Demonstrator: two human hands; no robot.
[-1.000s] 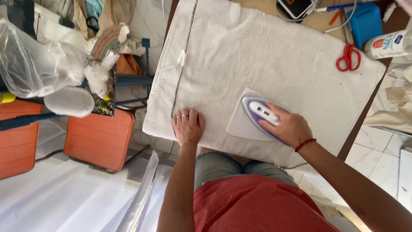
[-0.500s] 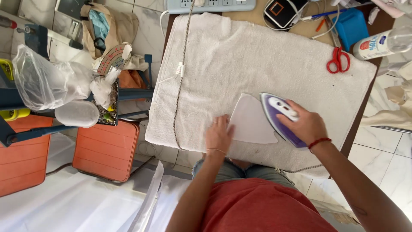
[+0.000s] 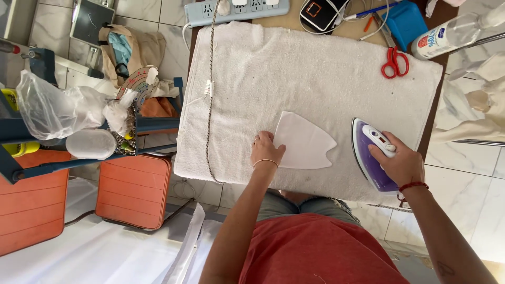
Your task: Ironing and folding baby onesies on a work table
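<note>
A small white cut piece of fabric [image 3: 307, 143], pointed at the top, lies on a white towel [image 3: 294, 79] spread over the table. My left hand [image 3: 266, 152] rests on the piece's left edge, fingers on the cloth. My right hand [image 3: 401, 162] grips the handle of a purple and white iron [image 3: 369, 158], which stands on the towel to the right of the fabric piece, apart from it. The iron's braided cord [image 3: 210, 79] runs up the towel's left side to a power strip [image 3: 239, 9].
Red scissors [image 3: 391, 62], a blue box [image 3: 405, 21] and a clear spray bottle [image 3: 452, 31] sit at the table's far right. Orange crates [image 3: 134, 189] and a blue rack with plastic bags [image 3: 58, 113] stand on the left. White fabric [image 3: 94, 252] lies on the floor.
My right hand slid the iron to the right, off the fabric piece, uncovering it. My left hand moved right to the piece's left edge.
</note>
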